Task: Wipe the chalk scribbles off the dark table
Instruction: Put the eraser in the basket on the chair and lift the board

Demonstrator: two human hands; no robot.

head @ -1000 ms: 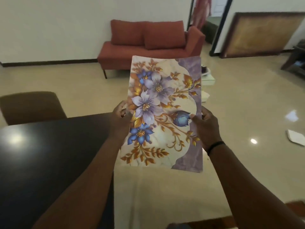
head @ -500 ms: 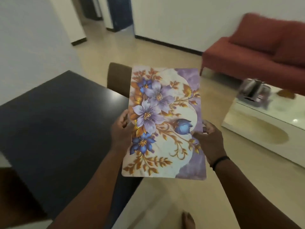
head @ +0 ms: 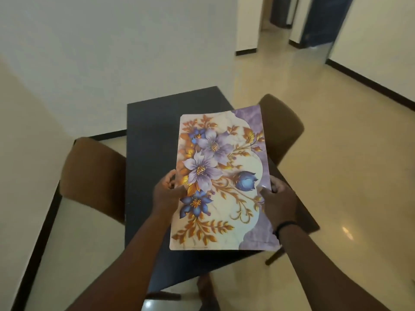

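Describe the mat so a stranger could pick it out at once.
Find the dark table between two brown chairs. Above it, the left hand and right hand hold the mat by its sides. Nothing else here is patterned: purple and blue flowers, gold leaves.

A brown upholstered chair (head: 94, 178) is seen on the left and a second brown chair (head: 281, 129) on the right. A glossy cream tiled floor (head: 350, 167) is lit by a ceiling light's reflection. White walls (head: 107, 55) are edged with dark skirting (head: 370, 83). A doorway with a blue door (head: 325, 19) is visible at upper right.
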